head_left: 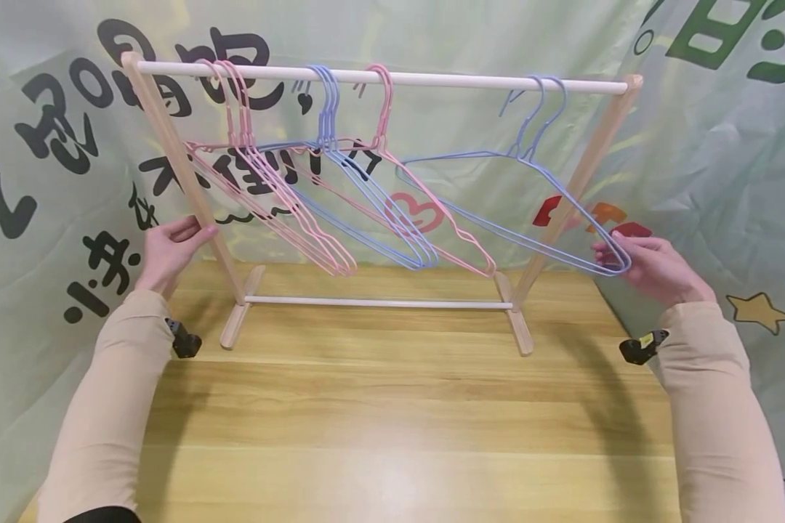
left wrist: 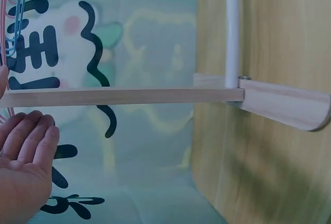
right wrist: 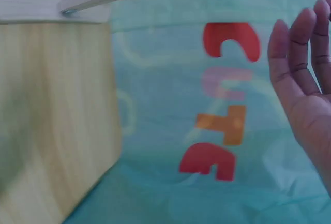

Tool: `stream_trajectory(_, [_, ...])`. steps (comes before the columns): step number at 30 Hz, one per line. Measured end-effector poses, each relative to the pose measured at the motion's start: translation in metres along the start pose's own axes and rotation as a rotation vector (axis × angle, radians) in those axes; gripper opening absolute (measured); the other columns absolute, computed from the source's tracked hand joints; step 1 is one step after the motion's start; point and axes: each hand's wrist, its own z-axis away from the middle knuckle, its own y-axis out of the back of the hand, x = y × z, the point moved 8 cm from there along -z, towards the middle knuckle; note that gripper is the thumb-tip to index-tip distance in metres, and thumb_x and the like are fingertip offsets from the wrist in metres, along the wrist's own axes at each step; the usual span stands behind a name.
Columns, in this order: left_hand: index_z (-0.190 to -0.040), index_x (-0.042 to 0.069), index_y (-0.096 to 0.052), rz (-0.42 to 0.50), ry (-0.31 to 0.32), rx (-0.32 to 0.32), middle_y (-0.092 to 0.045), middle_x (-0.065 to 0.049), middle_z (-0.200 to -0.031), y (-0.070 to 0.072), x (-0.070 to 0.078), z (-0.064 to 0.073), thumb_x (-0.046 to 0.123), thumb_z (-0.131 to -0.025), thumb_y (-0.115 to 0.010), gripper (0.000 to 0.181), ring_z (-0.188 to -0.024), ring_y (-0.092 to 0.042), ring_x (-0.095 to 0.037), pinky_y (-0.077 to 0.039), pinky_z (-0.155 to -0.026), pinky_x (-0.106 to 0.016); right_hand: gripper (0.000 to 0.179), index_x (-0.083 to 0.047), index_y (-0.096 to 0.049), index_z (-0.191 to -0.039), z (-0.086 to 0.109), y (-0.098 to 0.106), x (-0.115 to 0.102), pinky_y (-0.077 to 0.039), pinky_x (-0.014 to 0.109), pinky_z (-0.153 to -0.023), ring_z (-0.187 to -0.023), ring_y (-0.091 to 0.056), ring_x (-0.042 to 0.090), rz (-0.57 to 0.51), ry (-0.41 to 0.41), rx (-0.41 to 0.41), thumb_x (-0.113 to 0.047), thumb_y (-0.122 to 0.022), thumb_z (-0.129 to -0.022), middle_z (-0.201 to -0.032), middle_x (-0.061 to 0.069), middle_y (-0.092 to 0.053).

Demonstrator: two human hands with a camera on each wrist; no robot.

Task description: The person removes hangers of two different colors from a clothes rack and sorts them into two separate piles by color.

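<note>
A small wooden clothes rack [head_left: 392,77] with a white top rail stands on the table. My left hand [head_left: 170,250] grips its left post [head_left: 170,138] partway up, thumb in front; in the left wrist view that post [left wrist: 119,96] passes between the thumb and the fingers [left wrist: 31,141]. Over at the right end, two blue hangers [head_left: 578,207] hang from the rail. My right hand [head_left: 667,269] pinches them at their lower right corner, which swings toward me. The right wrist view catches this hand [right wrist: 310,89] from the palm side, the hangers mostly out of frame.
Further left on the rail hang pink hangers [head_left: 281,196], several blue hangers [head_left: 373,196] and more pink hangers [head_left: 454,225]. A white lower bar [head_left: 379,302] joins the feet. A printed cloth [head_left: 484,43] surrounds the wooden table [head_left: 392,407] at the back and sides.
</note>
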Motion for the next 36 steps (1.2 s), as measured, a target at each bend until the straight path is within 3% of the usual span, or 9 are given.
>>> stream_trajectory(2, [-0.147,0.005,-0.049,-0.013,-0.008,0.027,-0.06,-0.001,-0.134,0.001,0.004,-0.001,0.032,-0.087,-0.077,0.072,-0.083,-0.062,0.021,-0.044,-0.107,-0.022,0.043,0.003,-0.072,-0.118,-0.005,-0.007,-0.007,-0.057,0.026,-0.091,-0.1,-0.074,0.018,0.021,0.021,-0.033,-0.002,-0.031,-0.108,-0.112,0.009,-0.078])
stream_trajectory(4, [-0.146,0.006,-0.051,-0.02,-0.016,0.05,-0.069,0.018,-0.119,0.002,0.007,-0.002,0.033,-0.087,-0.077,0.07,-0.083,-0.061,0.021,-0.042,-0.112,-0.028,0.042,0.005,-0.071,-0.119,-0.009,-0.014,-0.013,-0.057,0.027,-0.091,-0.099,-0.074,0.019,0.035,0.043,-0.072,0.0,-0.031,-0.107,-0.113,0.01,-0.077])
stream_trajectory(6, [-0.144,0.006,-0.053,-0.037,-0.024,0.071,-0.069,0.034,-0.1,0.002,0.01,-0.002,0.035,-0.087,-0.077,0.069,-0.083,-0.061,0.021,-0.04,-0.115,-0.033,0.042,0.006,-0.07,-0.12,-0.012,-0.022,-0.016,-0.057,0.027,-0.091,-0.099,-0.074,0.021,0.038,0.065,-0.118,0.003,-0.03,-0.106,-0.115,0.011,-0.077])
stream_trajectory(8, [-0.143,0.005,-0.054,-0.033,-0.028,0.087,-0.066,0.04,-0.085,0.002,0.011,-0.002,0.035,-0.087,-0.077,0.068,-0.083,-0.061,0.02,-0.04,-0.116,-0.038,0.042,0.008,-0.069,-0.12,-0.015,-0.027,-0.018,-0.057,0.027,-0.092,-0.1,-0.074,0.021,0.05,0.091,-0.154,0.006,-0.03,-0.105,-0.115,0.012,-0.076])
stream_trajectory(11, [-0.141,0.004,-0.056,-0.052,-0.034,0.119,-0.063,0.041,-0.076,0.002,0.01,-0.002,0.036,-0.087,-0.077,0.067,-0.081,-0.06,0.02,-0.045,-0.111,-0.029,0.042,0.009,-0.068,-0.121,-0.016,-0.032,-0.02,-0.057,0.026,-0.091,-0.1,-0.074,0.021,0.052,0.113,-0.202,0.011,-0.03,-0.104,-0.117,0.013,-0.076])
stream_trajectory(15, [-0.137,0.001,-0.059,-0.06,-0.051,0.165,-0.061,0.041,-0.069,0.004,0.01,-0.002,0.033,-0.088,-0.076,0.061,-0.077,-0.061,0.019,-0.051,-0.086,-0.009,0.041,0.009,-0.067,-0.122,-0.017,-0.034,-0.02,-0.057,0.025,-0.088,-0.097,-0.073,0.018,0.075,0.113,-0.232,0.015,-0.032,-0.101,-0.116,0.012,-0.076])
stream_trajectory(18, [-0.133,-0.002,-0.061,-0.04,-0.068,0.183,-0.062,0.039,-0.066,0.004,0.011,-0.003,0.029,-0.088,-0.076,0.057,-0.074,-0.062,0.017,-0.048,-0.073,-0.005,0.041,0.009,-0.067,-0.122,-0.017,-0.035,-0.021,-0.057,0.024,-0.086,-0.094,-0.072,0.018,0.079,0.118,-0.24,0.018,-0.033,-0.1,-0.116,0.012,-0.076])
stream_trajectory(30, [-0.131,-0.001,-0.063,-0.081,-0.053,0.199,-0.058,0.039,-0.063,0.0,0.014,-0.004,0.03,-0.09,-0.074,0.052,-0.072,-0.059,0.018,-0.046,-0.072,-0.006,0.037,0.003,-0.073,-0.109,-0.014,-0.029,-0.021,-0.052,0.022,-0.07,-0.077,-0.065,0.014,0.172,0.119,-0.053,0.017,-0.04,-0.098,-0.091,0.006,-0.075])
stream_trajectory(36, [-0.13,-0.002,-0.064,-0.101,-0.059,0.213,-0.056,0.041,-0.061,0.0,0.014,-0.004,0.032,-0.09,-0.074,0.053,-0.073,-0.058,0.016,-0.045,-0.072,-0.008,0.037,0.003,-0.072,-0.107,-0.012,-0.024,-0.021,-0.052,0.023,-0.069,-0.075,-0.065,0.015,0.139,0.126,-0.017,0.017,-0.04,-0.098,-0.091,0.008,-0.075])
